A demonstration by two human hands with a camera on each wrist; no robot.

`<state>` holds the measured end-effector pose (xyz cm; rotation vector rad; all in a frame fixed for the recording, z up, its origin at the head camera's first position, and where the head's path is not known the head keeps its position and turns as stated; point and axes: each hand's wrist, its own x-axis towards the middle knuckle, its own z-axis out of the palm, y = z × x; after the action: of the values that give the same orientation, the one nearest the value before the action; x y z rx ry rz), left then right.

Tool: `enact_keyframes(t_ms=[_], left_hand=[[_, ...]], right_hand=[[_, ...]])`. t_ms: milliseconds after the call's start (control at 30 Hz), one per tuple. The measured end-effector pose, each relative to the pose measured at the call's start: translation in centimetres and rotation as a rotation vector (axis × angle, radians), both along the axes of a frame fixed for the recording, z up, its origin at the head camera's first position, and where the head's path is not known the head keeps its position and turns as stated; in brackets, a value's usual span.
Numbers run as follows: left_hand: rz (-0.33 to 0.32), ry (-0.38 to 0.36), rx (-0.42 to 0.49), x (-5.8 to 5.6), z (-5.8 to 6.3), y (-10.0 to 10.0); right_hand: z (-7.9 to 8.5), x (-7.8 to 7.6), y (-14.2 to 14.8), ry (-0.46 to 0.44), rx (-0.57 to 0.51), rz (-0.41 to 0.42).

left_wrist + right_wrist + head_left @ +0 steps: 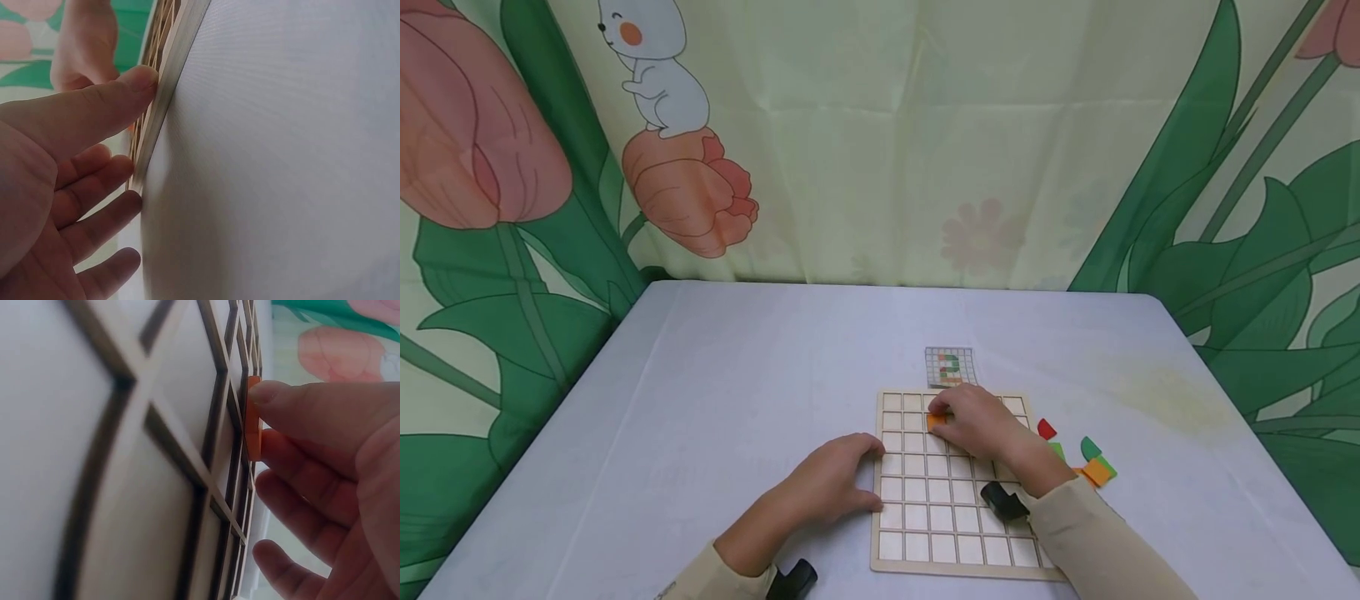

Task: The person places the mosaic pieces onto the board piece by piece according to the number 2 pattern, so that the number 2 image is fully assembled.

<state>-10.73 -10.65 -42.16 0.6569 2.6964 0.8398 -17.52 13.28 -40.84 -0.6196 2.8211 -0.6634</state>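
Note:
A wooden grid board (970, 572) with pale square cells lies on the table. Over its upper rows, my right hand (981, 423) pinches an orange tile (936, 422) between thumb and index finger. In the right wrist view the orange tile (252, 419) stands at the grid's strips; whether it sits fully in a cell I cannot tell. My left hand (827, 483) rests beside the board's left edge, thumb and fingers spread against the frame. The left wrist view shows the thumb (137, 80) touching the wooden rim (164, 94).
Behind the board lies a small card (949, 367) printed with a coloured grid pattern. Right of the board are loose pieces: a red one (1047, 429), a dark green one (1090, 448), an orange square (1097, 472) and light green ones, some partly behind the right arm.

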Motion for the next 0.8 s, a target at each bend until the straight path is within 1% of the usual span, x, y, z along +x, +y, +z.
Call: enact_keyframes(t_ms=[567,800], left_hand=[[0.003,-0.007,-0.002,0.05,-0.06,-0.1],[-0.003,0.003,-0.001,0.05,0.11,-0.16]], right_hand=[[-0.38,-0.2,-0.15,0.015,-0.016,-0.006],[-0.35,-0.29,-0.16,0.025,-0.001,0.013]])
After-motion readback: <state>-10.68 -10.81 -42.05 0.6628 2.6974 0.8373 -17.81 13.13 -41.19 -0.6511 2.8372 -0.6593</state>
